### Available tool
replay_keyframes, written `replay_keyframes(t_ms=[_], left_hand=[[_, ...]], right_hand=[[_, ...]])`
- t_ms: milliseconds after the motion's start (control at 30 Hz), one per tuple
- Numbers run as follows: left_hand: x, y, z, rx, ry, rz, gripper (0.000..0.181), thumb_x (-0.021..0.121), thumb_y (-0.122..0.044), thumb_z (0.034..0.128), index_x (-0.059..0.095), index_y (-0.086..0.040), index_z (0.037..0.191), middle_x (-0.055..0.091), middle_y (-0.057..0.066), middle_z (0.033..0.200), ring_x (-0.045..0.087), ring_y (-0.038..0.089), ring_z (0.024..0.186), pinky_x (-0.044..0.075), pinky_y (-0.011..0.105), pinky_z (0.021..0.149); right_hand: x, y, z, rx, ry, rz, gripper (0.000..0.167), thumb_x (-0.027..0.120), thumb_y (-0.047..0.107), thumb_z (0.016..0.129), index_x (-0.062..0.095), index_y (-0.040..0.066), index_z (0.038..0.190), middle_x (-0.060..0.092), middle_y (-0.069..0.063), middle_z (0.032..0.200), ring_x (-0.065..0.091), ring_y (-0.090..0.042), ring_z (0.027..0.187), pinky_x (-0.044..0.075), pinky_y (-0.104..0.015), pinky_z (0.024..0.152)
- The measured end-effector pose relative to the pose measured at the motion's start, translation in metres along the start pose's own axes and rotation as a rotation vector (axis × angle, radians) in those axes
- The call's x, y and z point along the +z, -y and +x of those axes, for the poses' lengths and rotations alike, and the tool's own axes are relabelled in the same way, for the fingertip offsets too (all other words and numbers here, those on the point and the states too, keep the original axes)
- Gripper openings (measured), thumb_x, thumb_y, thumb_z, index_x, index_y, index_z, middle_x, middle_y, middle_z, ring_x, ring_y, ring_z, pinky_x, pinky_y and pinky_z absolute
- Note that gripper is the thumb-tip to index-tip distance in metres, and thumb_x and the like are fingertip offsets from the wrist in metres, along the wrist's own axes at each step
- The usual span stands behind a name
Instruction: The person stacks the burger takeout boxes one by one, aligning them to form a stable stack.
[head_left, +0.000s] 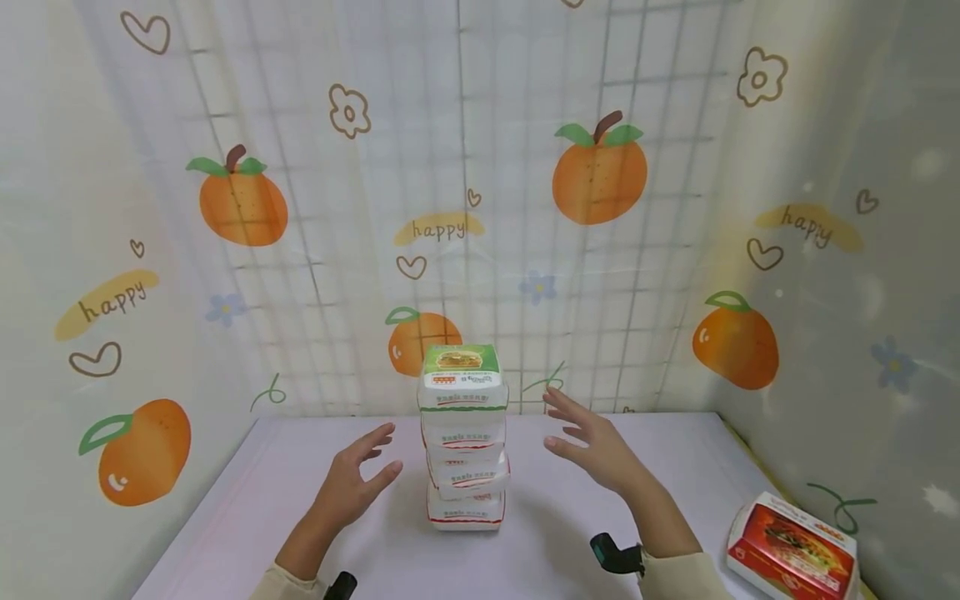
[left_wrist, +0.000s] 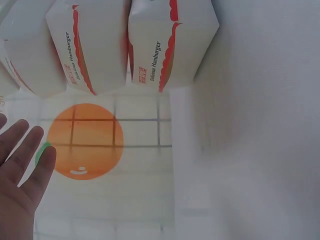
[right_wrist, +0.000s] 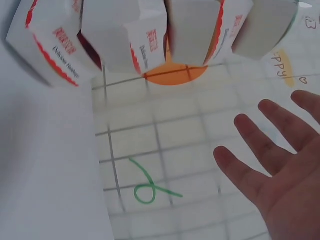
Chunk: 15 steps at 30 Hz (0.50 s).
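Observation:
Several paper hamburger boxes stand in one slightly uneven stack on the table, with a green-topped hamburger box (head_left: 462, 379) uppermost and a white box with a red trim line (head_left: 467, 511) at the bottom. To the left of the stack is my left hand (head_left: 347, 485), fingers extended and apart from the boxes. My right hand (head_left: 600, 450) hovers on the other side, its fingers spread, likewise touching nothing. Both wrist views show a gap between the fingers and the box sides, where "Delicious Hamburger" is printed on a box (left_wrist: 157, 50).
A red-topped hamburger box (head_left: 795, 550) lies at the table's right edge, near my right forearm. Behind the white table (head_left: 300, 450) hangs a pale curtain (head_left: 510, 167) printed with oranges, over a wire grid. Curtain panels also close off both sides.

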<state>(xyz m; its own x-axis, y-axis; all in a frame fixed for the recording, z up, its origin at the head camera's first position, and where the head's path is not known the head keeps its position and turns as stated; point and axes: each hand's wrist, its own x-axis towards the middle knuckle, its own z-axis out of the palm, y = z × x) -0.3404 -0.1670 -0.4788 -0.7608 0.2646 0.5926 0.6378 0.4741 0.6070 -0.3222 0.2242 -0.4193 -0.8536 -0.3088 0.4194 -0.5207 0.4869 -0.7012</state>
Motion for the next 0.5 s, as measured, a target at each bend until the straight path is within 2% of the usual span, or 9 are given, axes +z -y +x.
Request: replay_keyframes(t_ms=[133, 367, 500], left_hand=[[0.000, -0.001, 0.000, 0.006, -0.012, -0.011, 0.056, 0.073, -0.027, 0.0888, 0.053, -0.015, 0.139, 0.059, 0.002, 0.133, 0.058, 0.020, 0.118, 0.049, 0.047, 0.093], [0.003, -0.008, -0.001, -0.036, -0.002, -0.070, 0.059, 0.072, -0.035, 0.0885, 0.051, -0.017, 0.141, 0.057, -0.001, 0.135, 0.056, 0.019, 0.120, 0.048, 0.046, 0.095], [0.007, -0.009, -0.002, -0.036, -0.006, -0.079, 0.059, 0.072, -0.034, 0.0887, 0.051, -0.017, 0.141, 0.057, -0.001, 0.135, 0.056, 0.019, 0.120, 0.048, 0.046, 0.095]], right_hand=[[-0.009, -0.007, -0.011, 0.017, -0.017, -0.037, 0.075, 0.070, 0.035, 0.090, 0.033, 0.015, 0.153, 0.045, -0.011, 0.147, 0.046, -0.035, 0.130, 0.040, -0.054, 0.101], [-0.025, -0.018, -0.036, 0.030, -0.054, -0.106, 0.076, 0.072, 0.037, 0.088, 0.036, 0.015, 0.152, 0.047, -0.010, 0.146, 0.048, -0.032, 0.128, 0.042, -0.052, 0.100], [-0.036, -0.024, -0.051, 0.049, -0.079, -0.142, 0.076, 0.074, 0.036, 0.086, 0.039, 0.015, 0.150, 0.049, -0.008, 0.144, 0.050, -0.031, 0.126, 0.043, -0.050, 0.099]])
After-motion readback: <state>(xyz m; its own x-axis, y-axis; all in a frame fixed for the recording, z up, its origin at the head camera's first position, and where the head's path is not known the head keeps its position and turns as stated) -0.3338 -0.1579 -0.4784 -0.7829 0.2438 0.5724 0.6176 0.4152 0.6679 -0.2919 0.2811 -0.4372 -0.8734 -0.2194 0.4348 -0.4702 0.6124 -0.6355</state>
